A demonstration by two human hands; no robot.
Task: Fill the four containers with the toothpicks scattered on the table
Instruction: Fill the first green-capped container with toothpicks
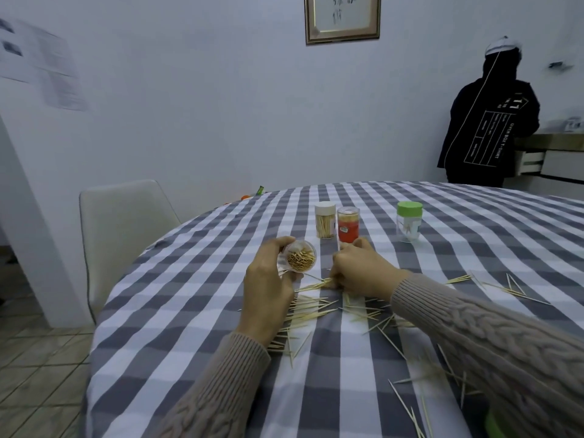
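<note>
My left hand (268, 279) grips a clear open container (298, 257), tilted toward me and nearly full of toothpicks. My right hand (360, 270) rests on the checked tablecloth with its fingers pinched on a small bunch of toothpicks (316, 284) lying on the cloth. Loose toothpicks (319, 311) lie scattered under and around both wrists. Behind stand a white-lidded container (325, 220) full of toothpicks, a red-labelled container (348, 225) with a clear lid, and a green-lidded container (409, 222) that looks almost empty.
The round table (189, 327) wears a grey and white checked cloth. More toothpicks (515, 287) lie to the right and near the front edge. A green object (496, 423) peeks in at bottom right. A white chair (123, 222) stands at left; a person in black (486, 121) stands at back right.
</note>
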